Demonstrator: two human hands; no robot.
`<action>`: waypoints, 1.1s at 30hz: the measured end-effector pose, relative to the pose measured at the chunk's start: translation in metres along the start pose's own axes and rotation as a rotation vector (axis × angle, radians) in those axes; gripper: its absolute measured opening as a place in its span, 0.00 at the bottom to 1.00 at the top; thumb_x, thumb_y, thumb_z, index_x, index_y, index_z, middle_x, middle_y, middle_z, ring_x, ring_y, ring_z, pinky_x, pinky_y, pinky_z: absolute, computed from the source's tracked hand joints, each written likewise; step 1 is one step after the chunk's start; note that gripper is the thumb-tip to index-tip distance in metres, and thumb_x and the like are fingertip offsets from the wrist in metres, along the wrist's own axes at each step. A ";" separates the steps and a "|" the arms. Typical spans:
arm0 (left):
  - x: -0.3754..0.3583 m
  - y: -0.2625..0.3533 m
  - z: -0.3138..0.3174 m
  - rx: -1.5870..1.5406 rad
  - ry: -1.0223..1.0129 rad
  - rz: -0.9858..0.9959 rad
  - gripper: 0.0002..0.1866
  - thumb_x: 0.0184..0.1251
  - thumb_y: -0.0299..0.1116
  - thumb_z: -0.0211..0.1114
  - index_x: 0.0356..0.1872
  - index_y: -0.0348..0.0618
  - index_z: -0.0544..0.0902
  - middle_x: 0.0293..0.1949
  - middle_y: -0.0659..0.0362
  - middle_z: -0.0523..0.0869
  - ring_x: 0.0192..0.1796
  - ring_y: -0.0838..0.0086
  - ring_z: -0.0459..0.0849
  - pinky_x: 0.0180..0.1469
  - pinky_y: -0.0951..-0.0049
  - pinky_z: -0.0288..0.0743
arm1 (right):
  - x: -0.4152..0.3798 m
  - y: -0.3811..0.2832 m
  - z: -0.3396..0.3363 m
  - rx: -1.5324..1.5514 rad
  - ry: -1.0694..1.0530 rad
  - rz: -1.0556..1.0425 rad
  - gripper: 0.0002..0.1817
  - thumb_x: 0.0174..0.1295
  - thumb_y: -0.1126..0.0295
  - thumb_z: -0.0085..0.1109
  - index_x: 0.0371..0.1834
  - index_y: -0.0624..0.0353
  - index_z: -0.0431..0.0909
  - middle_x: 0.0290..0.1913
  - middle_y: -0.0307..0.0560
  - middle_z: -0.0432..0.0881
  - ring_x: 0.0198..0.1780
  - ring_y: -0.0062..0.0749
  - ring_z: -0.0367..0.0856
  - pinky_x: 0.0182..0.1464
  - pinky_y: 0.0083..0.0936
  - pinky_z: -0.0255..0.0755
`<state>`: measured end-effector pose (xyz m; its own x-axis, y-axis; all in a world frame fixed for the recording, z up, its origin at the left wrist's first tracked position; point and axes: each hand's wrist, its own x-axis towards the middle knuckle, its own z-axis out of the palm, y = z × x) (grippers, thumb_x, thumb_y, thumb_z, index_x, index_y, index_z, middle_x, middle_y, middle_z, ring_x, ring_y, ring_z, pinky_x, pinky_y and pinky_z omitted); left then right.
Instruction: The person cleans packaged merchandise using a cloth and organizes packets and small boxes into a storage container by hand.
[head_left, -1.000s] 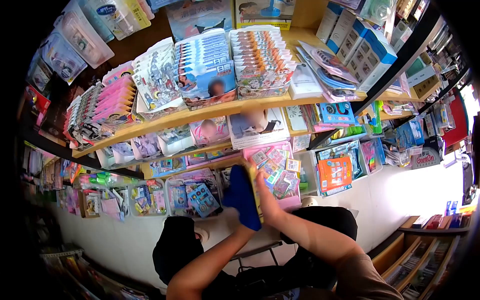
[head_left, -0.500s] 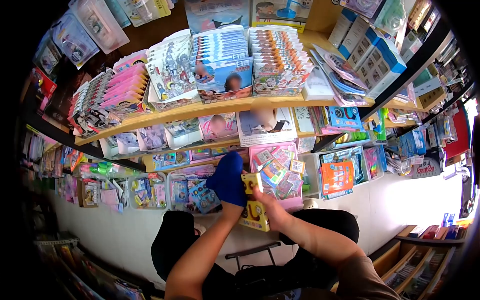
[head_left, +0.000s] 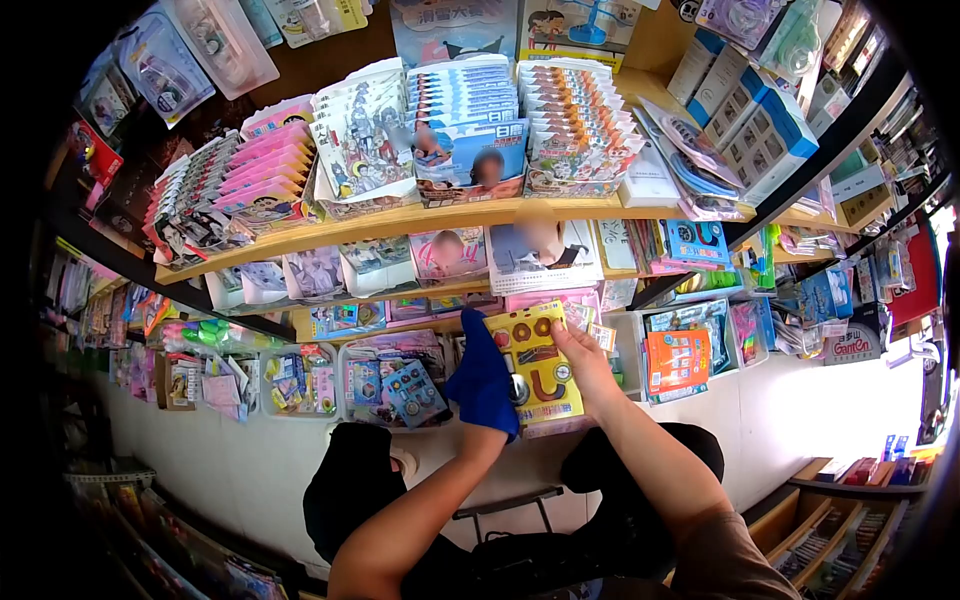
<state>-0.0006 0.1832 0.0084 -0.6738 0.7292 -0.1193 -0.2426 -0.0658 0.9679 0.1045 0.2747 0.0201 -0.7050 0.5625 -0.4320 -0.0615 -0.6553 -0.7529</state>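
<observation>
Two hands are meeting on one yellow card [head_left: 537,364] in front of the shelves, near the middle of the view. Left hand [head_left: 483,378] is wearing a blue cloth or glove [head_left: 480,385] and is pressing flat against the card's left edge; its fingers are covered, lying close together as far as I can tell, not pinching. Right hand [head_left: 583,362] is bare and is gripping the card's right edge, thumb on the front face, fingers curling behind it. Card is being held upright, front face toward the camera, showing round pieces near the top and a red U-shaped piece [head_left: 551,385] lower down. It is sitting just in front of a pink bin of small packets [head_left: 560,302], touching nothing but the hands as far as visible.

Just left of the card, a clear tray [head_left: 395,385] is holding blue packets. Right of it, an orange packet [head_left: 677,360] is standing in another tray. On the far wooden shelf [head_left: 400,218] above, rows of booklets [head_left: 470,120] are standing in display boxes. Near the bottom, dark trousers [head_left: 350,495] and a stool frame [head_left: 500,505] are showing below the forearms.
</observation>
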 end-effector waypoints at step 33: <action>-0.025 -0.043 -0.020 0.565 -0.443 0.081 0.21 0.60 0.31 0.52 0.55 0.36 0.67 0.56 0.43 0.68 0.59 0.49 0.65 0.61 0.55 0.57 | -0.010 0.064 0.030 0.593 -0.014 0.356 0.32 0.59 0.39 0.42 0.59 0.49 0.67 0.53 0.42 0.74 0.53 0.32 0.72 0.57 0.31 0.65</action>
<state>0.0130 0.1539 -0.0345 -0.2989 0.9525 -0.0574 0.2753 0.1437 0.9506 0.0867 0.2125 -0.0088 -0.7626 0.2582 -0.5931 -0.1981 -0.9661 -0.1658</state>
